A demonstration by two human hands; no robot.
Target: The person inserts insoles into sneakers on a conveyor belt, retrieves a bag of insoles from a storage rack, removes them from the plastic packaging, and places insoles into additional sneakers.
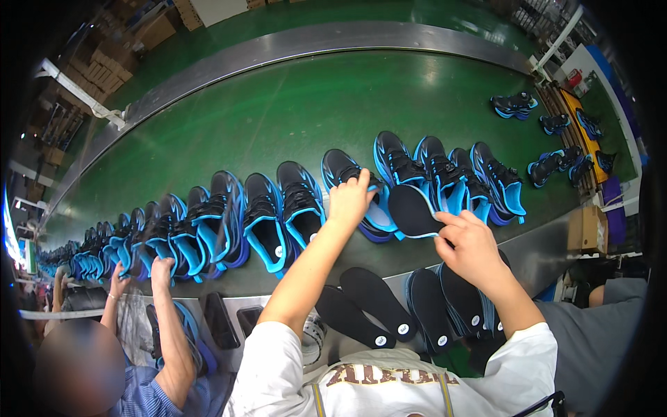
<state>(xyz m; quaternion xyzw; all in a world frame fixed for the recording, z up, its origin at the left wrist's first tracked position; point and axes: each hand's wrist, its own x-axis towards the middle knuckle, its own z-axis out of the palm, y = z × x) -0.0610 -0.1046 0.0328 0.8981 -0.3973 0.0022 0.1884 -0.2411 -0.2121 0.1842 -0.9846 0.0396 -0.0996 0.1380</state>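
Green conveyor belt (pixel 292 104) carries a row of black/blue shoes; left hand (pixel 349 198) grips shoe (pixel 345 174) at its collar, right hand (pixel 470 244) pinches black insole (pixel 411 208) just right of it — keep collar wide, feed toe-first w/o creasing.

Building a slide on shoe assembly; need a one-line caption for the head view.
Left hand steadies a black-and-blue shoe on the green conveyor while right hand brings a black insole.

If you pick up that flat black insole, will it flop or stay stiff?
Probably bendy. The black insole in the right hand looks thin and flat, so it likely flexes easily. It seems light: fingertips alone carry it. It should not roll, since the spare insoles lie flat in a stack.
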